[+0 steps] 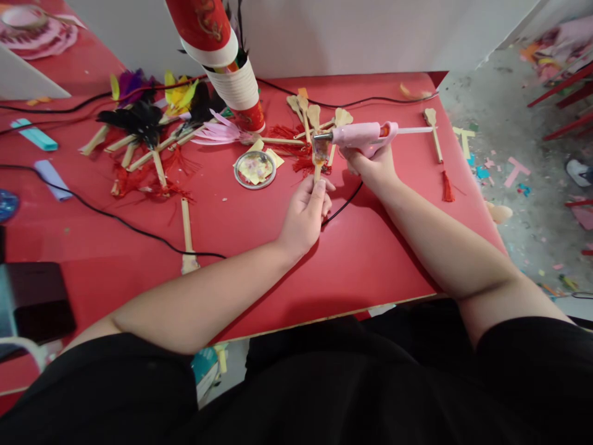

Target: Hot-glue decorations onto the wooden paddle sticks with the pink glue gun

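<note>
My right hand is wrapped round the grip of a pink hot glue gun, whose metal nozzle points left at the top of a small wooden stick. My left hand pinches the lower end of that stick and holds it upright above the red table. A glue rod sticks out of the gun's back toward the right. The gun's black cord runs under my left hand.
A round metal lid with paper scraps lies left of the stick. Behind it are several wooden sticks with red tassels, feathered sticks at the left, and a red-white paper cup stack. A lone stick and black cables cross the table.
</note>
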The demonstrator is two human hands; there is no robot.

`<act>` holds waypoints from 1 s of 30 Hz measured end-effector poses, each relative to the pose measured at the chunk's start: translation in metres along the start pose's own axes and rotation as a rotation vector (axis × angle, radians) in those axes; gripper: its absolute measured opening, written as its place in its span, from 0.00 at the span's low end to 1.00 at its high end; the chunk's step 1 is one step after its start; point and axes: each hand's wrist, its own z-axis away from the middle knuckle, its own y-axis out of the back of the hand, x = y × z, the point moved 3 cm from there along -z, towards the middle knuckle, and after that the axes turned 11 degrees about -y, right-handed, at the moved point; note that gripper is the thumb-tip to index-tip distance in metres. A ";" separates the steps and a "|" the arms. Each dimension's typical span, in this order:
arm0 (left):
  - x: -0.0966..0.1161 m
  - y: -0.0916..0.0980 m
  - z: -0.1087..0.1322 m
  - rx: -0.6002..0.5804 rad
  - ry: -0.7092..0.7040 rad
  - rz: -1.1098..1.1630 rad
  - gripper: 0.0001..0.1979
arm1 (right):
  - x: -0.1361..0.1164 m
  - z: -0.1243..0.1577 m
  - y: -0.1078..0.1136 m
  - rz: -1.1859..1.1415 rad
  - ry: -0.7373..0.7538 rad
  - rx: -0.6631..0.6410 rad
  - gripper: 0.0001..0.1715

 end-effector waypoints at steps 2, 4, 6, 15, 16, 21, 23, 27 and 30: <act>0.000 0.000 0.000 0.011 0.004 -0.007 0.19 | -0.005 0.002 0.001 0.002 0.022 0.036 0.42; 0.000 0.001 0.000 0.021 0.014 0.000 0.19 | -0.009 0.005 0.001 0.001 0.044 0.055 0.41; 0.001 0.000 0.000 0.027 0.015 0.021 0.19 | -0.011 0.006 0.001 0.005 0.055 0.049 0.41; 0.005 -0.001 0.000 0.074 0.077 0.009 0.19 | -0.008 0.004 0.002 0.068 -0.011 0.015 0.39; 0.005 -0.001 0.000 0.071 0.078 0.015 0.20 | -0.007 0.003 0.003 0.065 -0.024 0.005 0.39; 0.005 -0.001 0.000 0.047 0.063 0.063 0.20 | -0.003 0.001 0.005 0.036 -0.031 -0.024 0.38; 0.005 -0.001 0.000 0.050 0.077 0.054 0.21 | 0.001 0.000 0.006 0.019 -0.032 -0.041 0.38; 0.004 -0.001 -0.001 0.064 0.103 0.039 0.20 | 0.012 -0.004 0.006 0.004 -0.074 -0.021 0.41; 0.004 0.000 -0.002 0.091 0.097 0.031 0.17 | 0.015 -0.006 0.005 -0.013 -0.075 0.021 0.43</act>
